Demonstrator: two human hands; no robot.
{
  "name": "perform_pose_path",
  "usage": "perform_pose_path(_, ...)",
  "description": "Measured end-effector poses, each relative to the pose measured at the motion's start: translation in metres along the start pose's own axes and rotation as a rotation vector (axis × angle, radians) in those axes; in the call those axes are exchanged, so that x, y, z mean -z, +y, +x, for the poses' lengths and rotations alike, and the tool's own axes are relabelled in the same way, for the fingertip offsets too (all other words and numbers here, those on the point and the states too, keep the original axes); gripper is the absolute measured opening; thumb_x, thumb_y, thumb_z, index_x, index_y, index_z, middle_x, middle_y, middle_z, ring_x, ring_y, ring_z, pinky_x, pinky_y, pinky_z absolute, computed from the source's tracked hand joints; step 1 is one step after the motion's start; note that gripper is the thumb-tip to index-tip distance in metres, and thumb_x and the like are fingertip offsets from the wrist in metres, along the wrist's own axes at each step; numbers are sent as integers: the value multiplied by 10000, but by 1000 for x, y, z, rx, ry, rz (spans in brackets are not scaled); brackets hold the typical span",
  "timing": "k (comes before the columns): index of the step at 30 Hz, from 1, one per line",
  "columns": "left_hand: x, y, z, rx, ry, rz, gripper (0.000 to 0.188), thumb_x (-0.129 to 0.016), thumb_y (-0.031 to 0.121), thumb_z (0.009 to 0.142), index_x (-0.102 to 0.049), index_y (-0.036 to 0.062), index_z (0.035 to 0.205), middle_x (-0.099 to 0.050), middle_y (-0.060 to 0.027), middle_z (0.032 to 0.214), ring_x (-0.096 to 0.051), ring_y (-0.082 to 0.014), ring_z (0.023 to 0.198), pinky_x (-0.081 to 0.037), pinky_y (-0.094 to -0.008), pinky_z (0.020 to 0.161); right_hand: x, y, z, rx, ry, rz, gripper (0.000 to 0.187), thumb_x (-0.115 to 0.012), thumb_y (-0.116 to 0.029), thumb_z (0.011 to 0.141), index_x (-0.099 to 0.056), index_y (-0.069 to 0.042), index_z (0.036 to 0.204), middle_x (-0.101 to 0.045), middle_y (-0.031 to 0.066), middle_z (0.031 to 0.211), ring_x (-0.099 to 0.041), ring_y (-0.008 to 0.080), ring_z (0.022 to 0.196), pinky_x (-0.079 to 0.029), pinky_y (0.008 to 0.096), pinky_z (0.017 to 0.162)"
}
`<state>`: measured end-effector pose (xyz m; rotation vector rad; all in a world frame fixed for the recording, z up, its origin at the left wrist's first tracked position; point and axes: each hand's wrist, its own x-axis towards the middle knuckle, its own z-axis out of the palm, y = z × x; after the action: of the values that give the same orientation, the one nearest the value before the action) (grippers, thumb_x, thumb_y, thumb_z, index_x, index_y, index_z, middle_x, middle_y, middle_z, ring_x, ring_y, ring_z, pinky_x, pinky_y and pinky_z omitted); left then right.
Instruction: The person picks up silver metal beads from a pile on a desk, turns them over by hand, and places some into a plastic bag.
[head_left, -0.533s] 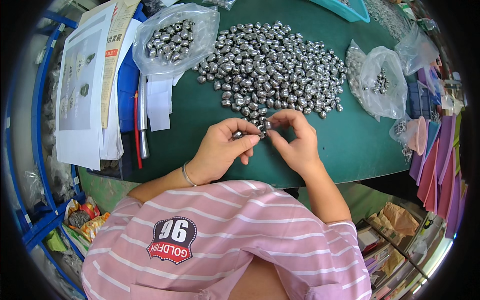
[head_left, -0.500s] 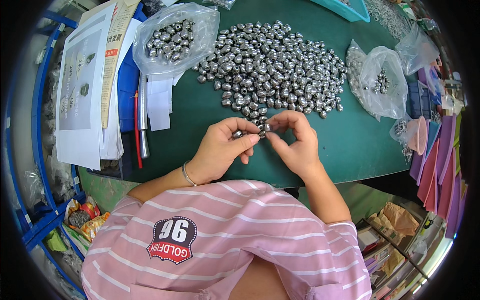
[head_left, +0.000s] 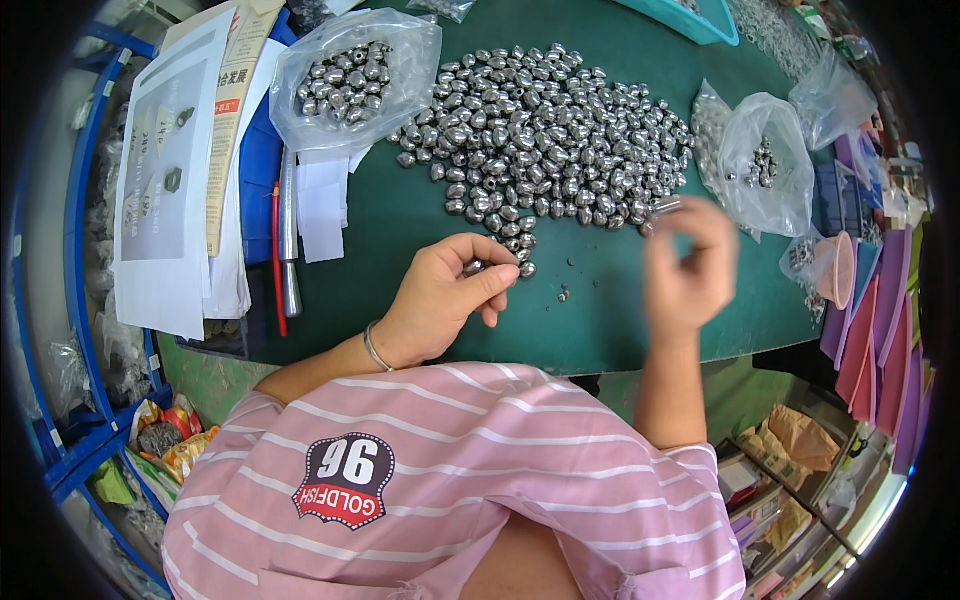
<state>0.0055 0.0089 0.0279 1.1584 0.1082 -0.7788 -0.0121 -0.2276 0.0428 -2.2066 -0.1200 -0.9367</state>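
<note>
A large heap of shiny silver egg-shaped metal beads (head_left: 560, 140) is spread over the green table. Below the heap, my left hand (head_left: 450, 290) curls its fingers and thumb around a metal bead (head_left: 475, 267). Its thumb tip comes close to another bead (head_left: 528, 269) at the end of a short trail from the heap. My right hand (head_left: 695, 265) is over the table at the heap's lower right, smeared by motion. Its thumb and forefinger are bent toward each other; whether a bead is between them is too blurred to make out.
A clear bag of beads (head_left: 350, 85) sits upper left, near papers (head_left: 165, 190), a red pen (head_left: 277, 260) and a metal rod (head_left: 290, 235). On the right stands an open plastic bag (head_left: 770, 180) with a few pieces inside. Tiny dark bits (head_left: 563, 294) lie on the green table (head_left: 600, 330).
My right hand has left the spot beside my left hand and swung right, toward the heap's right end. My left hand has stayed in place. Tiny bits on the table are now uncovered.
</note>
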Motion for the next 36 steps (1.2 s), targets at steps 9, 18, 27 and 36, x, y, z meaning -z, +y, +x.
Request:
perform_pose_path(9, -2, -2, 0, 2, 2, -39, 131, -596, 48, 909, -576, -29, 1013, -593, -69, 826, -566, -108, 648, -472, -225, 537, -21, 12, -1, 47, -330, -10, 236, -605, 103, 697, -645, -47, 874, -664, 95, 917, -615, 281, 885, -475, 366, 821)
perform_pose_path(18, 3, -3, -3, -6, 26, -37, 147, -620, 59, 893, -590, -19, 1013, -603, -44, 846, -578, -79, 675, -488, -212, 546, -50, -11, -11, 104, -593, -9, 216, -653, 12, 700, -645, -57, 905, -648, 59, 915, -592, 249, 905, -436, 365, 767)
perform_pose_path(27, -2, -2, 0, -36, -5, -19, 193, -631, 52, 884, -588, -23, 1057, -612, -49, 888, -581, -74, 689, -505, -209, 561, -37, -28, -39, -468, -500, 707, 313, -677, 48, 774, -549, 7, 1057, -645, 91, 956, -633, 135, 841, -512, 254, 720)
perform_pose_path(36, -1, -2, -1, -66, -38, 1, 180, -645, 36, 873, -611, -19, 1041, -634, -51, 880, -591, -68, 697, -519, -212, 576, -37, -32, -43, -348, -394, 733, 368, -680, 76, 764, -492, 6, 1073, -650, 108, 958, -636, 136, 846, -520, 254, 710)
